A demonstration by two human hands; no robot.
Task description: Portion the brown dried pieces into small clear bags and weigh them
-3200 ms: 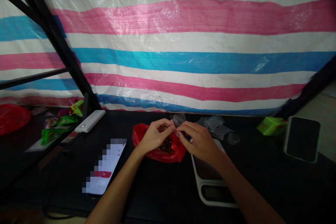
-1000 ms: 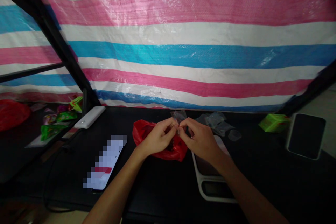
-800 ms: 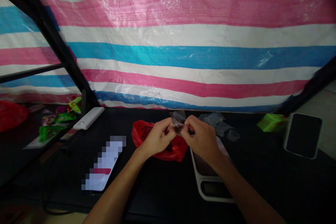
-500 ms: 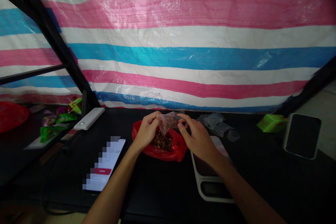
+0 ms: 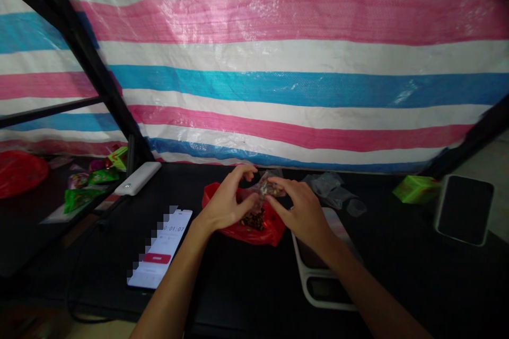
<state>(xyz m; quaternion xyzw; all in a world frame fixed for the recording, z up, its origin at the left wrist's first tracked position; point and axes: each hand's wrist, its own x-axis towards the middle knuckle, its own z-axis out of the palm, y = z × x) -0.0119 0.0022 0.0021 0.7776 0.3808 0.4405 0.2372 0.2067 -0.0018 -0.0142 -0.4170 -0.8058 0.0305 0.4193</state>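
Between the thumb and fingers of my right hand [image 5: 302, 206] is a small clear plastic bag [image 5: 267, 186] with brownish bits inside. My left hand [image 5: 227, 204] is just left of the bag, thumb and fingers apart, the thumb close to the bag's lower left side. Below both hands a red plastic bag [image 5: 274, 229] lies open on the black table [image 5: 238, 286]. Dark brown dried pieces [image 5: 254, 220] fill it, partly hidden by my hands. Under my right forearm is a white-edged kitchen scale [image 5: 304, 275], partly covered.
Several clear plastic bags [image 5: 330, 190] lie behind the scale. A phone [image 5: 167, 249] showing a timer and a white power bank [image 5: 139, 177] are at left, near green packets [image 5: 81, 198]. A green box [image 5: 415, 189] and a dark-faced device [image 5: 465, 209] stand at right.
My left hand has let go of the small bag and its fingers have spread. The small bag has shifted slightly right and tilted in my right hand. The view has moved slightly.
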